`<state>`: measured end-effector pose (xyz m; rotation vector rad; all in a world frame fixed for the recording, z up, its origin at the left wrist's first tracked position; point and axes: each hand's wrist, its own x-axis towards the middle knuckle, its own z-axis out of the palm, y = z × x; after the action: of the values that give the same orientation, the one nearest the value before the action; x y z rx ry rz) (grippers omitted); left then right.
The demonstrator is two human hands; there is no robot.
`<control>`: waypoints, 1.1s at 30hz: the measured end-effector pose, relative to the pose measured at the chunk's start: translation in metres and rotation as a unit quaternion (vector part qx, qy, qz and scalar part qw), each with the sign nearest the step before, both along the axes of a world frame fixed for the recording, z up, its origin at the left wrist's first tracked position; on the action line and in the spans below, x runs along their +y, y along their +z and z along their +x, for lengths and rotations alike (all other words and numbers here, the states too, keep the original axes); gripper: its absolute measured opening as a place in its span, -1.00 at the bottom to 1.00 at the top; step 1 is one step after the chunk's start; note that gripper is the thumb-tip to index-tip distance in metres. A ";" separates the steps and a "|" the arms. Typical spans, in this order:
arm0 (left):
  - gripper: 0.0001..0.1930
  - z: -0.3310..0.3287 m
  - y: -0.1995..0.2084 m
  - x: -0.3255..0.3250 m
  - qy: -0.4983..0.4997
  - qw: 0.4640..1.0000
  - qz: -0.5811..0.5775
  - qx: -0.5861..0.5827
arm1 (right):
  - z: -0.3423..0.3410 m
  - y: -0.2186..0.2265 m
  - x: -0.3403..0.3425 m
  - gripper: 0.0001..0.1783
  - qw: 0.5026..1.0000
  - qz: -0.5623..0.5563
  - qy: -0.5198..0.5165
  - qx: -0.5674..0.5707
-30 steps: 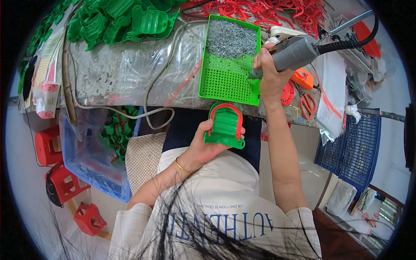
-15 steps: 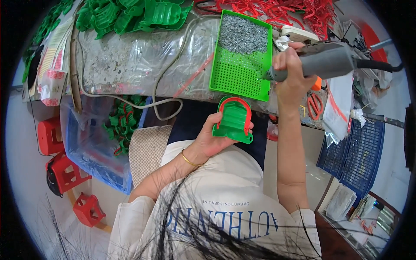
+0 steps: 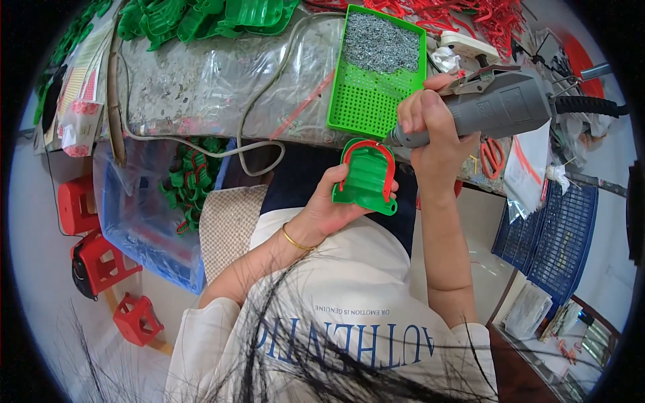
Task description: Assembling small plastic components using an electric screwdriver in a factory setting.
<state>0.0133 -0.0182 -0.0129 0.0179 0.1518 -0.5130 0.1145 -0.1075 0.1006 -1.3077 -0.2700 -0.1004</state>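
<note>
My left hand (image 3: pixel 336 205) is closed round a green plastic part (image 3: pixel 365 176) in front of my body. A red U-shaped plastic piece (image 3: pixel 392 166) is fitted along the part's rim. In my right hand (image 3: pixel 433 124) is a grey electric screwdriver (image 3: pixel 500 106), its tip pointing left toward the upper edge of the green part. Whether the tip touches the part, or carries a screw, I cannot make out. Just beyond lies a bright green perforated tray (image 3: pixel 363 101) with a heap of small silver screws (image 3: pixel 383 43) at its far end.
Green parts (image 3: pixel 201 20) and red pieces (image 3: pixel 487 23) are piled at the back of the table. A grey cable (image 3: pixel 245 114) loops over the front edge. Below left stands a blue lined crate (image 3: pixel 144 225) of green parts. Red scissors (image 3: pixel 492 158) lie at right, beside a plastic bag (image 3: pixel 527 168).
The screwdriver in my right hand has come from over the tray down and left to the green part's edge. My left hand has risen slightly with the part.
</note>
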 end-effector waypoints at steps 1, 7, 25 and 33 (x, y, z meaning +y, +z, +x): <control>-0.29 0.000 0.000 0.000 0.002 1.000 0.000 -0.002 | 0.000 0.000 0.000 -0.80 1.000 -0.001 0.000 0.001; -0.27 -0.003 0.003 -0.001 0.006 1.000 0.011 -0.024 | -0.004 -0.002 0.002 -0.84 1.000 0.001 -0.005 0.003; -0.29 -0.006 0.009 0.010 -0.021 0.999 0.045 0.000 | 0.025 0.022 -0.019 -0.77 0.994 0.033 0.028 -0.096; -0.28 0.001 0.006 0.008 -0.033 0.999 0.030 -0.001 | 0.071 -0.030 -0.032 -0.86 0.994 -0.010 -0.055 -0.092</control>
<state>0.0138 -0.0104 -0.0068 0.0825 0.1651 -0.5736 0.1851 -0.1391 0.0710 -1.3341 -0.3551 -0.3136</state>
